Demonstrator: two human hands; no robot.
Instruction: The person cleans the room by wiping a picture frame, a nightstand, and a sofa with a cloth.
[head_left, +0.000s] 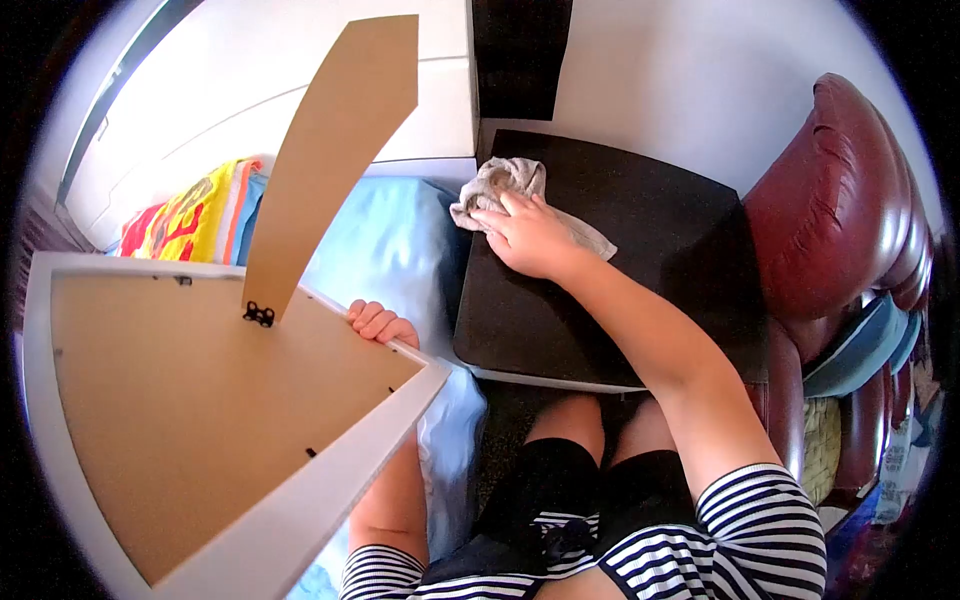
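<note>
A large white-edged picture frame (170, 400) is seen from its brown back at the left, its stand leg (330, 150) swung out on a black hinge. My left hand (384, 324) grips the frame's upper right edge, fingers curled over it. On the dark table (620, 290), my right hand (530, 236) presses on a crumpled greyish cloth (505, 183), near the table's far left corner. Part of the cloth trails out to the right behind my wrist. The fingers of that hand rest on the cloth, slightly spread.
Light blue bedding (385, 235) lies left of the table, with a yellow and red patterned cloth (195, 215) farther left. A dark red leather sofa (835, 200) stands at the right, holding a blue cushion (860, 350). Behind are white walls and a dark panel (520, 60).
</note>
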